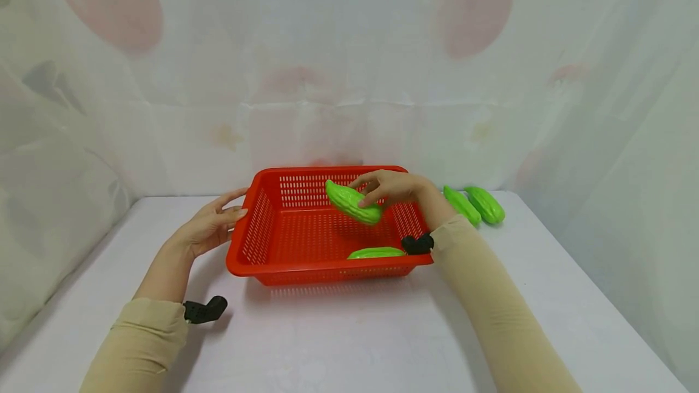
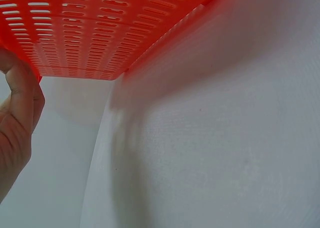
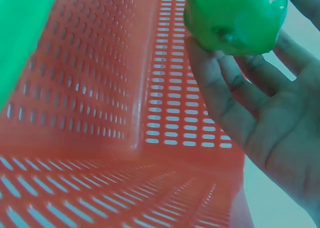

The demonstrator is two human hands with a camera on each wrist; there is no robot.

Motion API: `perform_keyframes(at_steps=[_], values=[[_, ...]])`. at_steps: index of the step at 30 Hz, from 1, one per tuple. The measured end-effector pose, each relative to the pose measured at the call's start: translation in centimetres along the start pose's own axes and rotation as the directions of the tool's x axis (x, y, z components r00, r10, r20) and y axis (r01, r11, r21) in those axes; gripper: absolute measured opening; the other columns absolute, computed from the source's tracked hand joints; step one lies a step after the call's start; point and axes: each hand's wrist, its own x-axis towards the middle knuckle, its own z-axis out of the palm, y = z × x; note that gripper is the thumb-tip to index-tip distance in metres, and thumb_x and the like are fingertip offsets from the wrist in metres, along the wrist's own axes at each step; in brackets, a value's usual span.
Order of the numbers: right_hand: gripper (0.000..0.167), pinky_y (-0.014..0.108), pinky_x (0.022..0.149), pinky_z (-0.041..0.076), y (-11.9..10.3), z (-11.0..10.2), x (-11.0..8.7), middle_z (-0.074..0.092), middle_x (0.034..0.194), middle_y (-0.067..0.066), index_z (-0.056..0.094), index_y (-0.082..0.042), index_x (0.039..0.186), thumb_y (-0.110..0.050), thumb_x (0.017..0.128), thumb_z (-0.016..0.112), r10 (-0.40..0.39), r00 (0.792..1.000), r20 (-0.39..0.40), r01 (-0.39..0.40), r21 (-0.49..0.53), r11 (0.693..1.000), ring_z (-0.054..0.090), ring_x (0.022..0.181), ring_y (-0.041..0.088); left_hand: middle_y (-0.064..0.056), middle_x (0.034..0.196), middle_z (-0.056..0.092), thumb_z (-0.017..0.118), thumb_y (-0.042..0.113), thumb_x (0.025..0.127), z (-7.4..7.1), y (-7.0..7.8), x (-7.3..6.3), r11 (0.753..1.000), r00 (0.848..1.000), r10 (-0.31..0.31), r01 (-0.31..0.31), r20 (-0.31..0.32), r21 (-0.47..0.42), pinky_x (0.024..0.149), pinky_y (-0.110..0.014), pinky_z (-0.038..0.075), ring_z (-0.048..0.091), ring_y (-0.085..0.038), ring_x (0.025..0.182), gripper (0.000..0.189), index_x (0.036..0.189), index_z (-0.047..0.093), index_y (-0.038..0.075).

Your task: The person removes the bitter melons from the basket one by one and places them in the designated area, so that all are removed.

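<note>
A red plastic basket (image 1: 327, 268) with slotted walls stands on the table. At its left rim is my left hand (image 1: 210, 224), holding the edge between thumb and fingers; the left wrist view shows the fingers (image 2: 22, 95) against the basket's underside edge. Over the basket's right half, my right hand (image 1: 397, 187) grips a green bitter melon (image 1: 354, 202), tilted and clear of the basket floor. The right wrist view shows the melon's blunt end (image 3: 235, 22) in the fingers. Another bitter melon (image 1: 377, 253) lies inside near the front wall, partly hidden by it.
Two more bitter melons, one nearer (image 1: 463, 206) and one farther right (image 1: 485, 205), lie on the white table (image 1: 338, 338) right of the basket. A patterned curtain (image 1: 349, 77) hangs behind. Black wrist cameras (image 1: 205, 310) sit at both cuffs.
</note>
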Motion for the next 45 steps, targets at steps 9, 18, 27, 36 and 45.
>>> perform_keyframes(at_steps=[9,18,27,36,45], values=[[0.057,0.034,0.078,0.058,-0.6,-1.2,-1.3,0.054,0.133,0.012,0.04,-0.014,0.148,-0.016,0.094,0.061,-0.049,0.999,0.001,0.049,0.052,0.997,0.061,0.1,0.019,0.006,0.108,0.069,0.049,0.008,0.102,-0.1,-0.1,-0.1,1.0,1.0,0.013,-0.013,0.009,0.004,0.075,-0.026,0.06,0.071,-0.008,0.088,0.068,0.158,0.011,0.014],[0.052,0.039,0.078,0.059,-1.0,-2.0,-2.2,0.055,0.12,0.008,0.04,-0.011,0.145,-0.015,0.097,0.057,-0.079,0.997,-0.004,0.079,0.102,0.992,0.062,0.095,0.019,0.006,0.109,0.068,0.05,0.008,0.102,-0.2,-0.1,0.0,1.0,1.0,0.008,-0.008,0.003,0.009,0.076,-0.027,0.06,0.071,-0.008,0.088,0.068,0.157,0.012,0.014],[0.059,0.036,0.079,0.059,-1.3,-2.9,-4.1,0.046,0.141,0.011,0.035,-0.017,0.149,-0.019,0.095,0.059,-0.04,0.999,-0.019,0.042,0.091,0.995,0.061,0.101,0.019,0.006,0.109,0.069,0.05,0.008,0.102,0.0,0.0,0.0,1.0,1.0,0.007,-0.007,0.006,0.004,0.077,-0.027,0.06,0.071,-0.008,0.088,0.068,0.157,0.012,0.014],[0.064,0.037,0.084,0.058,-0.6,-3.7,-5.2,0.029,0.158,0.01,0.03,-0.022,0.152,-0.02,0.095,0.06,-0.014,0.999,-0.044,0.018,0.076,0.997,0.057,0.118,0.022,0.006,0.109,0.069,0.051,0.009,0.102,0.0,0.1,-0.1,1.0,1.0,0.003,-0.003,-0.003,0.005,0.077,-0.026,0.06,0.071,-0.008,0.088,0.069,0.158,0.011,0.014],[0.069,0.038,0.086,0.056,-0.2,-3.9,-6.8,0.02,0.163,0.011,0.025,-0.023,0.154,-0.024,0.094,0.06,-0.001,0.998,-0.067,0.005,0.058,0.998,0.035,0.144,0.032,0.006,0.11,0.068,0.05,0.01,0.102,-0.1,-0.1,0.2,1.0,1.0,0.003,-0.003,0.004,0.008,0.078,-0.028,0.06,0.071,-0.009,0.09,0.068,0.157,0.011,0.014]])
